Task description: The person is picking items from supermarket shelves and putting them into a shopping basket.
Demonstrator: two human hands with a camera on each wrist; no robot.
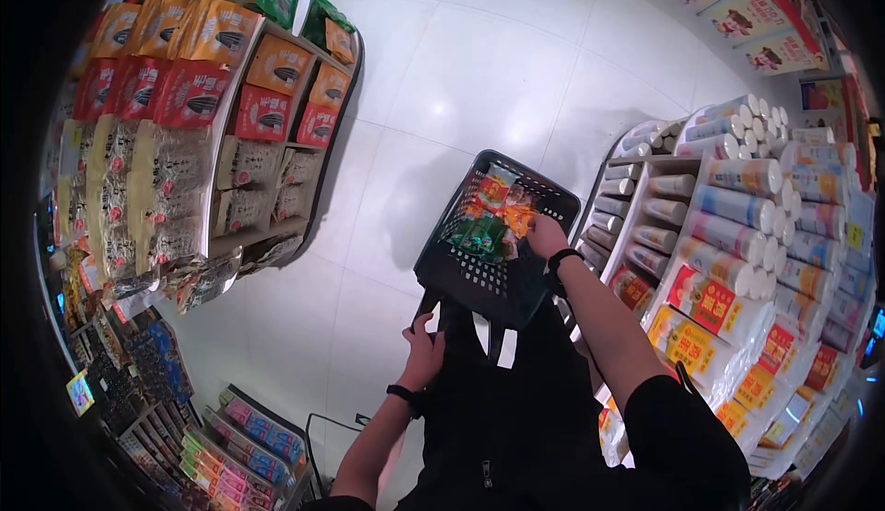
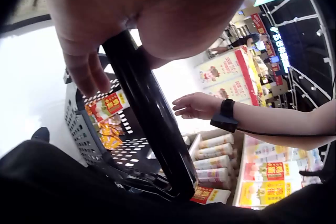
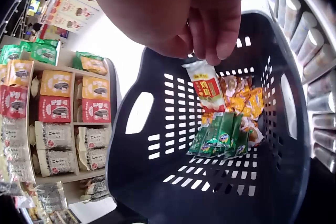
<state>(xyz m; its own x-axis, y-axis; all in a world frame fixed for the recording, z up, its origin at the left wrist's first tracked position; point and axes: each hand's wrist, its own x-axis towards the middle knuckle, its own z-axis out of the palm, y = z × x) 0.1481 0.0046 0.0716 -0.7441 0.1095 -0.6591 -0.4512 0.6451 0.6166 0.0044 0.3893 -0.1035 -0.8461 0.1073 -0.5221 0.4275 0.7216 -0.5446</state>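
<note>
My left hand grips the black handle of a dark shopping basket; the left wrist view shows its fingers around the bar. Over the basket's right side is my right hand, fingers loosely bent and pointing down in the right wrist view. The left wrist view shows no item in that right hand. Inside the basket lie a red-and-white packet, several orange packets and several green packets. The red-and-white packet's top end is just below my right fingertips in the right wrist view.
A shelf unit with orange, red and clear bags stands at the left. Shelves at the right carry white canisters and red and yellow packs. Pale tiled floor runs between them. Printed boxes stand at the far right.
</note>
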